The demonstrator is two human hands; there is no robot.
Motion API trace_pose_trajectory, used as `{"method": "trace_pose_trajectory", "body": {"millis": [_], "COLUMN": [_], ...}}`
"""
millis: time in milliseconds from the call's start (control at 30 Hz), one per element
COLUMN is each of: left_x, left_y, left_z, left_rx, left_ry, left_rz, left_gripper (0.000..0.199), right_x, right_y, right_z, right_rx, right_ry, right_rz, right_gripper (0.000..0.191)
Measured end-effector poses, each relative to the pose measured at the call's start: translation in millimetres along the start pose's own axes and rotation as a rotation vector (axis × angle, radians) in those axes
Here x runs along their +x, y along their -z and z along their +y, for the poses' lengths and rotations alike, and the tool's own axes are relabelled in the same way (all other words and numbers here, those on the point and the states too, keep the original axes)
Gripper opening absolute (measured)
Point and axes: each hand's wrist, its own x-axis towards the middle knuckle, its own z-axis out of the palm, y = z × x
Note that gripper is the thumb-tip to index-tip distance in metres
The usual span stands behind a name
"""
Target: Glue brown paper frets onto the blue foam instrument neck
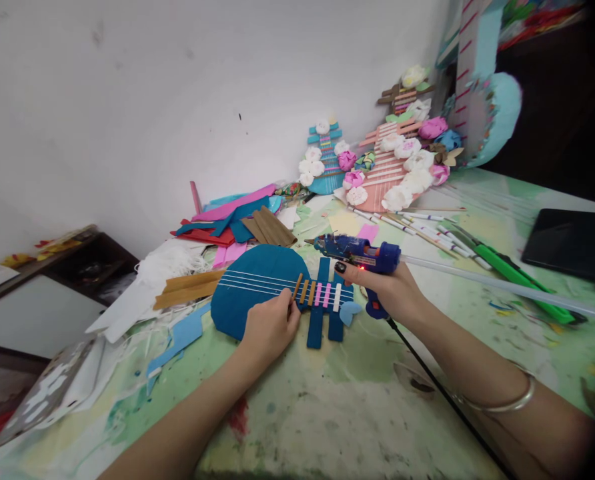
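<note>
A blue paper-covered lute-shaped craft (262, 267) lies flat on the table, with white strings along it and brown, pink and white strips across its neck. My left hand (273, 320) rests on its lower edge, fingertips pinching a narrow brown paper strip (298, 285) where the body meets the neck. In my right hand (385, 290) is a dark blue hot glue gun (360, 253), its nozzle pointing left above the craft's upper edge. A clear glue stick (487, 277) juts from its back. A light blue paper leaf (348, 312) sits at the neck's end.
Coloured crepe paper (237, 217) is piled behind the craft; light blue scraps (180, 340) lie to its left. Flower-covered paper instruments (392, 167) lean on the wall. Marker pens (422, 230), a green-handled tool (522, 283) and a black tablet (570, 241) lie to the right.
</note>
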Motion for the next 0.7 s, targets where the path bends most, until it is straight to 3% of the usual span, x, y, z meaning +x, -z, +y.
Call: {"method": "trace_pose_trajectory", "body": {"millis": [100, 200, 300, 367, 533, 700], "left_x": [0, 0, 0, 1, 0, -1], "left_y": [0.0, -0.9, -2.3, -3.1, -4.4, -8.3], "left_z": [0, 0, 0, 1, 1, -1], "left_rx": [0.001, -0.001, 0.004, 0.006, -0.016, -0.031], "left_ry": [0.002, -0.004, -0.002, 0.005, 0.008, -0.02], "left_rz": [0.008, 0.032, 0.042, 0.043, 0.047, 0.069], "left_gripper": [0.015, 0.014, 0.015, 0.015, 0.016, 0.019], "right_x": [2, 8, 17, 23, 32, 25], "right_y": [3, 13, 32, 44, 61, 57], "right_z": [0, -3, -6, -7, 1, 3], "right_rx": [-0.064, -0.194, -0.485, -0.742, -1.28, -1.486], "right_ry": [0.038, 0.078, 0.066, 0.001, -0.204, -0.271], "right_rz": [0.03, 0.182, 0.392, 0.456, 0.26, 0.149], "right_gripper": [0.03, 0.031, 0.035, 0.036, 0.033, 0.03]}}
